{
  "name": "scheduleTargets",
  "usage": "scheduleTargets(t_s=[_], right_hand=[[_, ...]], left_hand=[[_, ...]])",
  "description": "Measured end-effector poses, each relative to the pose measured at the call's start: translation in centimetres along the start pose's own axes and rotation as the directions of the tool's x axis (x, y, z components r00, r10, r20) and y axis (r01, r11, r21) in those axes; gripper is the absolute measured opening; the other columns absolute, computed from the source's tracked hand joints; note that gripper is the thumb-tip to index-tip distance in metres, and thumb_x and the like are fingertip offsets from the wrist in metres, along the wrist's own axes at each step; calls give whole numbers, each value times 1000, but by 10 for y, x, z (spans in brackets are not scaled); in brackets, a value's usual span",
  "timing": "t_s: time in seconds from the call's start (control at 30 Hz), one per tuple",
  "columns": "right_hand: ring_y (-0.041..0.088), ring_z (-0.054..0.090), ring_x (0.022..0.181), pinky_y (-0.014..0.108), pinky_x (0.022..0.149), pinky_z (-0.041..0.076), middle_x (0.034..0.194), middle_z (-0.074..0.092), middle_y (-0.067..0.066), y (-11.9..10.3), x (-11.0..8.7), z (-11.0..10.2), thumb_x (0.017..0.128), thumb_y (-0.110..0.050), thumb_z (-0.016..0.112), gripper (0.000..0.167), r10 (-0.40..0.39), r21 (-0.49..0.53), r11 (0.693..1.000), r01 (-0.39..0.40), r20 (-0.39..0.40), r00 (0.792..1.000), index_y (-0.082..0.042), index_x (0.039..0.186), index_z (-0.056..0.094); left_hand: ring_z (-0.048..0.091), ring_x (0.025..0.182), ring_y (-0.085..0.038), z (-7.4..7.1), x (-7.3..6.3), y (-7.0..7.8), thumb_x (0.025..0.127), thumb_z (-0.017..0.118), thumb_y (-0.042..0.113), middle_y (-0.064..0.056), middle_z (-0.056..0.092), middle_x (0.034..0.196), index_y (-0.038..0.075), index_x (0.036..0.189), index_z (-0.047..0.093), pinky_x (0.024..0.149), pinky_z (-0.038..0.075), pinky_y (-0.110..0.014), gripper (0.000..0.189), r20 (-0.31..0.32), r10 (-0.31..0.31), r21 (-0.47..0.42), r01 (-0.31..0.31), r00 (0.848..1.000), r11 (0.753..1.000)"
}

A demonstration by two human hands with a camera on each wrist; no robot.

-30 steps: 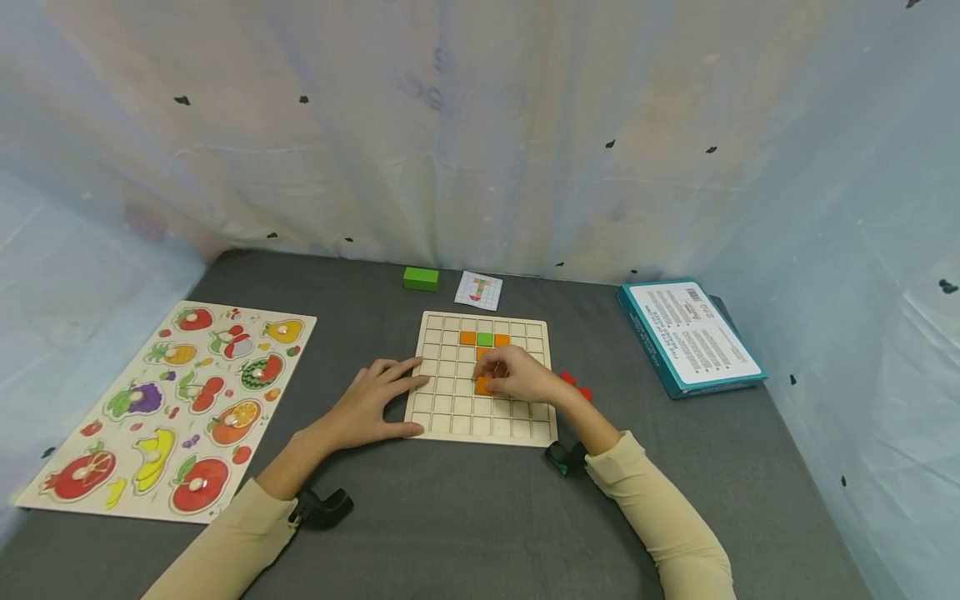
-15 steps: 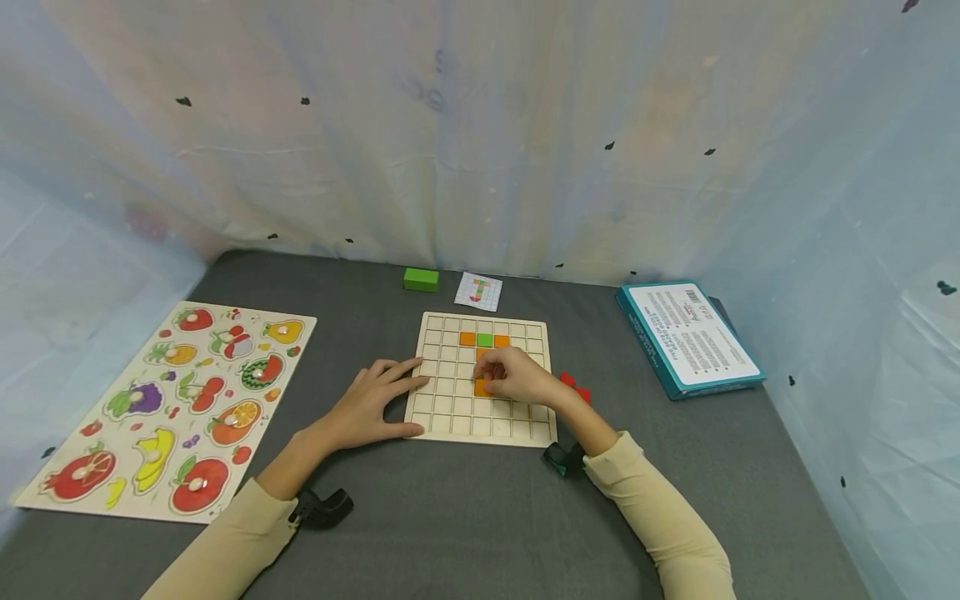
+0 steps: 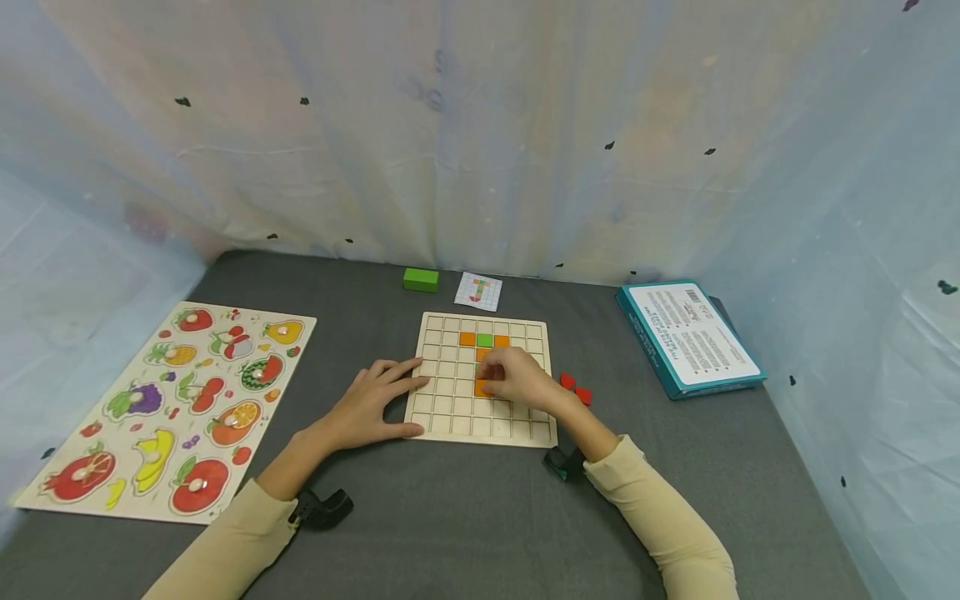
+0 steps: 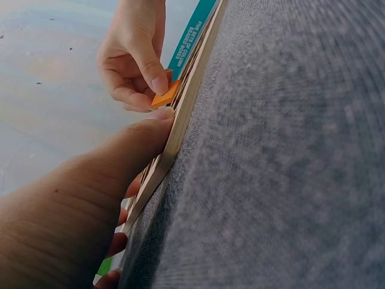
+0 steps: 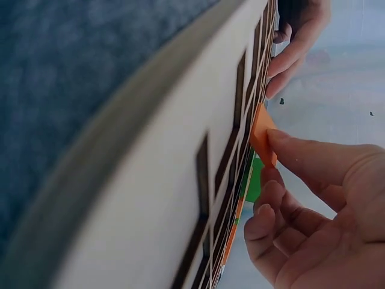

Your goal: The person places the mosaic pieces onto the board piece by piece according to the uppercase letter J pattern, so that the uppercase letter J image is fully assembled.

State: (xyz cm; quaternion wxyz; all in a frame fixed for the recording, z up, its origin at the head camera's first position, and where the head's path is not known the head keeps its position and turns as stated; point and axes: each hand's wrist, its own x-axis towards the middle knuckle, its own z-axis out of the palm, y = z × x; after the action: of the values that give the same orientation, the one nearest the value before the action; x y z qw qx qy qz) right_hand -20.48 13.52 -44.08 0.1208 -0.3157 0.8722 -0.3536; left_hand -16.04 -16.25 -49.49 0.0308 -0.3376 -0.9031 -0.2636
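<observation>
My right grip [image 3: 517, 377] pinches a flat orange tile [image 5: 262, 133], its tilt clear only in wrist views, left grip [image 3: 366, 408] spread on the wooden grid board [image 3: 442, 407] near the tabletop's [image 3: 457, 525] far edge.

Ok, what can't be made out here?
- Head view: cells of the grid board under the right hand, which covers them.
- Head view: fine print on the teal box, too small to read.
- Head view: exact squares on the pattern card, too small.
- Right wrist view: rest of the left hand, cut off by the top edge.
</observation>
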Motion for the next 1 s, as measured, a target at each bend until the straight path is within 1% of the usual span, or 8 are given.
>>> scheduleTargets(t_s=[0.17, 0.43, 0.57, 0.73, 0.8, 1.0], right_hand=[[11, 57, 75, 26, 69, 48, 90, 68, 3, -2, -1, 0, 87, 1, 74, 8, -3, -33, 999, 3, -24, 1000, -3, 94, 75], [10, 57, 73, 26, 67, 48, 85, 66, 2, -3, -1, 1, 87, -2, 75, 8, -3, -54, 999, 2, -26, 1000, -3, 95, 75], [11, 57, 75, 26, 67, 48, 88, 67, 1, -3, -1, 1, 88, -4, 75, 6, 4, -71, 997, -6, -21, 1000, -4, 94, 76], [15, 58, 80, 27, 69, 47, 93, 68, 3, -3, -1, 1, 88, -6, 76, 5, 8, -102, 995, -10, -24, 1000, -5, 93, 77], [16, 58, 81, 28, 69, 47, 93, 68, 4, -3, -1, 1, 88, -6, 76, 5, 8, -99, 995, -10, -25, 1000, -5, 93, 77], [12, 58, 75, 26, 67, 48, 88, 67, 3, -3, 0, 2, 87, -4, 77, 7, 6, -96, 995, -8, -26, 1000, -4, 94, 77]], left_hand=[[38, 130, -27, 0, 0, 0, 83, 74, 58, -8, 35, 159, 19, 147, 53, 95, 31, -55, 78, 3, 0, 4, 0, 1000, 1000], [38, 130, -28, -1, 0, 1, 83, 75, 57, -9, 35, 159, 19, 147, 53, 94, 31, -56, 78, 4, 1, -5, -1, 1000, 1000], [38, 131, -28, -1, 0, 1, 83, 75, 56, -9, 34, 159, 19, 147, 53, 94, 31, -55, 78, 4, 4, -6, -4, 1000, 1000], [38, 131, -27, -1, 0, 1, 83, 75, 57, -8, 34, 159, 19, 147, 53, 94, 31, -54, 78, 7, 1, -6, -1, 1000, 1000], [38, 131, -27, -1, 0, 1, 83, 74, 58, -8, 34, 159, 19, 147, 53, 94, 31, -54, 78, 8, 0, -5, 0, 1000, 1000], [38, 131, -27, -1, 0, 1, 82, 75, 57, -8, 34, 159, 19, 147, 53, 94, 31, -55, 78, 6, -1, -5, 1, 1000, 1000]])
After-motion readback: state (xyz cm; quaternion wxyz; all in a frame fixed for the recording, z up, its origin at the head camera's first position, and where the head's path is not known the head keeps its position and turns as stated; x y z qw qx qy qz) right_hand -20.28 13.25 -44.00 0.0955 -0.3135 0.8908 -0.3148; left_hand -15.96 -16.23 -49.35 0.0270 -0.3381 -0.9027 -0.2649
